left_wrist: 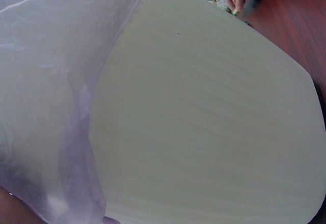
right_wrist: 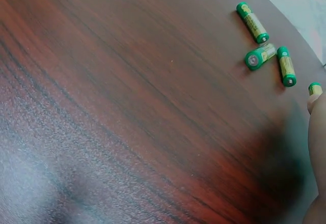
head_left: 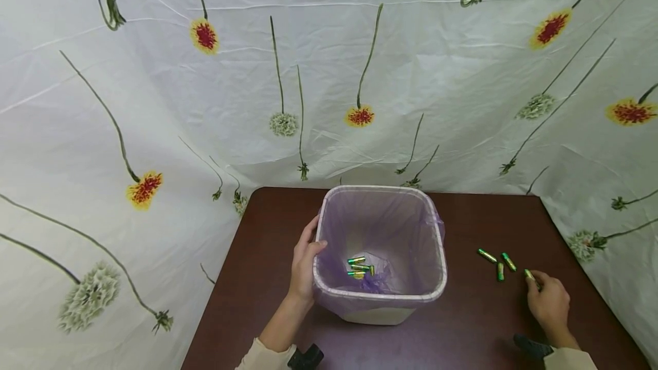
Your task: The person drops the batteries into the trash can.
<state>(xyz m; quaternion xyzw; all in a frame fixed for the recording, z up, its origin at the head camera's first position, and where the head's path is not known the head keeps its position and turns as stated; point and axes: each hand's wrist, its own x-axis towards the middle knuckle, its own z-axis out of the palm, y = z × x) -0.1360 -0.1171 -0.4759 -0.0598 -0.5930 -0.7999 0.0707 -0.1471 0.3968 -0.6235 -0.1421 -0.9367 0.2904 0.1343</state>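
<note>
A bin (head_left: pixel 380 297) lined with a thin purple plastic bag stands on the table. My left hand (head_left: pixel 304 264) grips its left side, thumb over the rim and fingers along the outer wall. Several green and gold batteries (head_left: pixel 362 268) lie at the bottom of the bin. Over to the right, my right hand (head_left: pixel 549 298) pinches one battery (head_left: pixel 529 274) between thumb and fingers, low over the tabletop. Just left of that hand lie three loose batteries, one slanted (right_wrist: pixel 252 23), one end-on to the camera (right_wrist: pixel 260 57) and one nearest the thumb (right_wrist: pixel 287 66).
The dark brown wooden table (head_left: pixel 478 330) ends at a right edge close beyond the right hand. A white cloth (head_left: pixel 329 73) printed with flowers hangs behind and around the table. In the left wrist view the bin's pale outer wall (left_wrist: pixel 204 107) fills most of the picture.
</note>
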